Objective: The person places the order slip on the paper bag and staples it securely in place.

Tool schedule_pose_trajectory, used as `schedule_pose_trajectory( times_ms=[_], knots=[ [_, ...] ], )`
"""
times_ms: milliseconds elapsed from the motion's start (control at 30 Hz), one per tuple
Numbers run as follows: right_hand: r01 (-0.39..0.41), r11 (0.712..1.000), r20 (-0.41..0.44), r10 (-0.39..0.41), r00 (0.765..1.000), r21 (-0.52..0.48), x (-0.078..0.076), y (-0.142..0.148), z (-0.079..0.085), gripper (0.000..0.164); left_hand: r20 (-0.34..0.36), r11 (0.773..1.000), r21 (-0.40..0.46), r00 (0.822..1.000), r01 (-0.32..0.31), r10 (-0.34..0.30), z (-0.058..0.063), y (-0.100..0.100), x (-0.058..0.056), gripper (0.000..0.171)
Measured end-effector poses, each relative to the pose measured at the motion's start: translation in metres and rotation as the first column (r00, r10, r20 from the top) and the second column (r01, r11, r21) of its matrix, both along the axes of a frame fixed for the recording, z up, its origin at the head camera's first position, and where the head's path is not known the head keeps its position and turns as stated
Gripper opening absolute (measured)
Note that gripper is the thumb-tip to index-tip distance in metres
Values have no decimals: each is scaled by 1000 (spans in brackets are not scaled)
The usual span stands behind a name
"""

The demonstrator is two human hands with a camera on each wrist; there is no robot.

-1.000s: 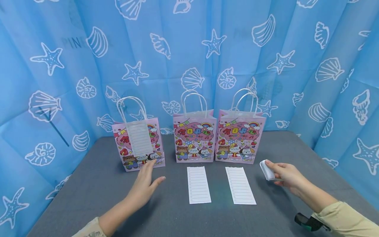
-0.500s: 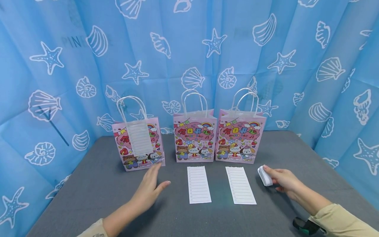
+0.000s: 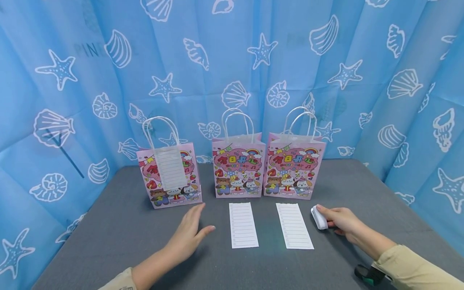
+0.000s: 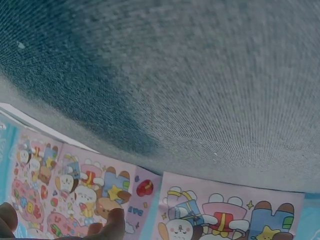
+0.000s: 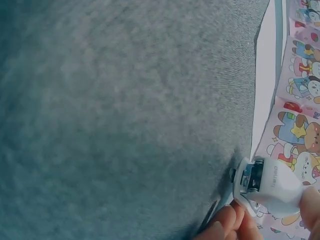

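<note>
My right hand (image 3: 342,221) holds a small white stapler (image 3: 319,218), thumb on top and fingers beneath, just right of a lined paper slip (image 3: 294,226). In the right wrist view the stapler (image 5: 275,185) shows its metal front end. My left hand (image 3: 186,233) holds nothing; its fingers are extended, thumb apart, over the table between the left bag and a second lined slip (image 3: 243,225). A pink cartoon paper bag (image 3: 193,177) stands at left, a lined slip (image 3: 170,168) hanging on its front. Two matching bags, a middle one (image 3: 237,169) and a right one (image 3: 294,169), stand side by side.
A grey cloth-covered table (image 3: 246,270) lies under everything. Behind the bags hangs a blue curtain (image 3: 232,52) with white shells and starfish. White twisted handles (image 3: 237,114) stand up above the bags. A black strap device (image 3: 369,274) is by my right sleeve.
My left hand has moved right and slightly toward me, away from the left bag. My right hand has brought the stapler left and nearer the right slip. Bags and slips stay put.
</note>
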State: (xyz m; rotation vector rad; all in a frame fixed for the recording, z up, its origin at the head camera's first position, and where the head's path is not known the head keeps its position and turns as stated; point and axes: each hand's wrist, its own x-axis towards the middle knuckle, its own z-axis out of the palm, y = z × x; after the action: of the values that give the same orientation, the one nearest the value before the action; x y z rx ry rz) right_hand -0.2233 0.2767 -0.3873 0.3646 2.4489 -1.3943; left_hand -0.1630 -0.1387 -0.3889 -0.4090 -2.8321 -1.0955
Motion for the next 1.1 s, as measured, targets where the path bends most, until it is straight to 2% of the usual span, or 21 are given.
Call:
schedule_pose_trajectory(
  times_ms=[367,667,900,1033,1100],
  knots=[
    [3,998,-29,-2,1000,61,-7,-4,-1,77,46,999,-22,998,37,-36,-1,6,0,67],
    [7,992,-36,-2,999,127,-9,-11,-1,74,38,998,-26,998,55,-54,-2,9,-1,66],
    [22,994,-60,-15,998,111,-10,-9,-5,68,38,997,-32,997,65,-64,-6,10,-2,65],
    [28,995,-70,-21,997,101,-9,-8,-4,75,43,997,-33,997,70,-69,-7,11,-2,65],
    [44,992,-111,-31,993,116,-8,-8,-3,79,49,997,-33,996,76,-74,-7,11,-2,66]
  ],
)
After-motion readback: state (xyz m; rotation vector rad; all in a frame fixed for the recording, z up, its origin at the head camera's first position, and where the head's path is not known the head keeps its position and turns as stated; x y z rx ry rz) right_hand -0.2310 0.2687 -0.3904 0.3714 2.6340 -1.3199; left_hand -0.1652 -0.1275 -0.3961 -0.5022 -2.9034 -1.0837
